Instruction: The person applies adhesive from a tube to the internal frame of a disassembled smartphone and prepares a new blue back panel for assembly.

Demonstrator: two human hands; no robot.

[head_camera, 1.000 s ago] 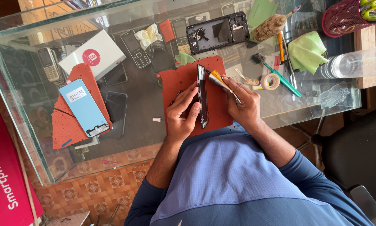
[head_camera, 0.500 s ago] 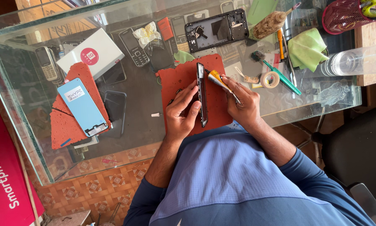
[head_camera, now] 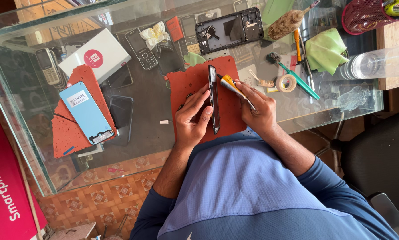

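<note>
A black phone frame [head_camera: 214, 95] stands on its edge on a red mat [head_camera: 192, 82] laid on the glass counter. My left hand [head_camera: 191, 119] holds the frame upright from the left side. My right hand [head_camera: 258, 108] grips a small yellow glue tube [head_camera: 229, 84], its tip against the upper part of the frame's edge. A small white cap [head_camera: 164, 122] lies on the glass left of the mat.
An opened black phone [head_camera: 229, 25] lies beyond the mat. Tape roll [head_camera: 286, 83], green brush [head_camera: 292, 75], green cloth [head_camera: 326, 50] and a clear bottle [head_camera: 377, 62] sit at right. Left: a blue screen panel [head_camera: 87, 112] on red foam, a white box [head_camera: 95, 55], old keypad phones.
The view shifted slightly. Both hands stay on the frame and the tube, with the tube tip still at the frame's upper edge.
</note>
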